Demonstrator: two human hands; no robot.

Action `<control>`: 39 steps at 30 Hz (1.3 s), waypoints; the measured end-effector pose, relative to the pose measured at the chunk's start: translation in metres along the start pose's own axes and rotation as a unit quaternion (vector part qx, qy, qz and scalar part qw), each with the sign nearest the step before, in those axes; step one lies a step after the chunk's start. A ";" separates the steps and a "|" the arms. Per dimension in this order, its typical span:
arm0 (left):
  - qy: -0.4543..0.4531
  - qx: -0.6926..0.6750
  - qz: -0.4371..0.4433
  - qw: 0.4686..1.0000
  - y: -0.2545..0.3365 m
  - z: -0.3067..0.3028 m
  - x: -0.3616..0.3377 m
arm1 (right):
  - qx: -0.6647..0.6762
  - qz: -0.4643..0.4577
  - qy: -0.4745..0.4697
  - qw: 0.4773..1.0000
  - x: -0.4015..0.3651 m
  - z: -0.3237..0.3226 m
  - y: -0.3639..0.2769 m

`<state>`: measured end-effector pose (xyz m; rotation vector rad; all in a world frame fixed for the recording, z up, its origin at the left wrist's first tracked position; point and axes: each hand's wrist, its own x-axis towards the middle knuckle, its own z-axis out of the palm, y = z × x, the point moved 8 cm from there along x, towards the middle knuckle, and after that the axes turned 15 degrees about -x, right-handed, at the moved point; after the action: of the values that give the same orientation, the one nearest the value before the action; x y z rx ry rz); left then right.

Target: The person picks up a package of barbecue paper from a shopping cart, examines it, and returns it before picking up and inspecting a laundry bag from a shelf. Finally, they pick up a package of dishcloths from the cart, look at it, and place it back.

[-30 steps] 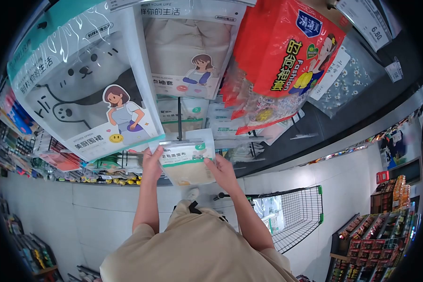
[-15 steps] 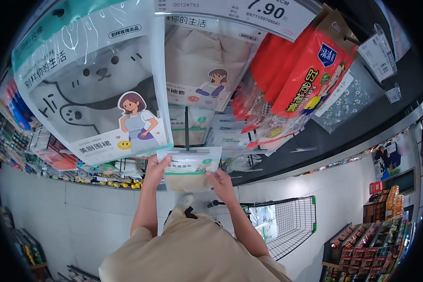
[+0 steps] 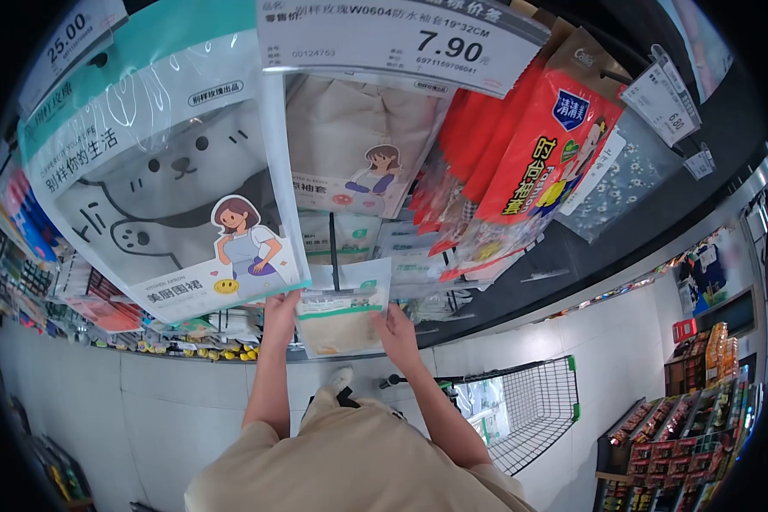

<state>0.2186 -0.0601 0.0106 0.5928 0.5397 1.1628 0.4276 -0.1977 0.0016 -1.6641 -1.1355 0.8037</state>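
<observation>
A clear-fronted packet of steamer cloth (image 3: 340, 333) with a green stripe hangs low at the front end of a dark display peg (image 3: 334, 252). My left hand (image 3: 281, 317) grips its left edge, fingers closed, just below the corner of a large apron package (image 3: 192, 196). On the opposite edge, my right hand (image 3: 396, 333) pinches the packet with thumb and fingers. Behind it, more similar packets (image 3: 350, 232) hang on the peg. A beige sleeve-cover package (image 3: 363, 141) is above them.
Red sleeve packages (image 3: 538, 154) hang to the right, beside a floral grey one (image 3: 627, 183). A large price tag (image 3: 401, 38) juts out overhead. A wire shopping cart (image 3: 529, 401) holding packaged goods stands at my right. Stocked shelves (image 3: 683, 435) are farther right.
The view has shifted, bringing more of the price tags into sight. My left thumb has moved from the packet's front to its edge, and the packet hangs slightly lower in view.
</observation>
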 end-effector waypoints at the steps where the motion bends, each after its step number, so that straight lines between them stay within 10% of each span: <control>1: -0.005 0.001 0.002 1.000 -0.003 -0.003 0.003 | -0.041 -0.009 0.029 0.999 0.001 -0.004 -0.004; 21: 0.070 0.453 0.127 0.880 0.050 -0.019 -0.025 | -0.273 -0.172 0.123 0.938 -0.018 -0.005 -0.060; 26: -0.013 0.233 -0.063 0.970 0.012 -0.025 -0.018 | -0.249 -0.165 0.121 0.947 -0.034 -0.015 -0.044; 39: -0.106 -0.141 -0.031 0.984 -0.007 0.039 -0.015 | -0.197 -0.046 0.238 0.950 -0.106 -0.083 0.031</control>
<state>0.2444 -0.0820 0.0355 0.4439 0.2048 1.0781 0.4721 -0.3285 0.0026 -1.9737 -1.0565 0.0911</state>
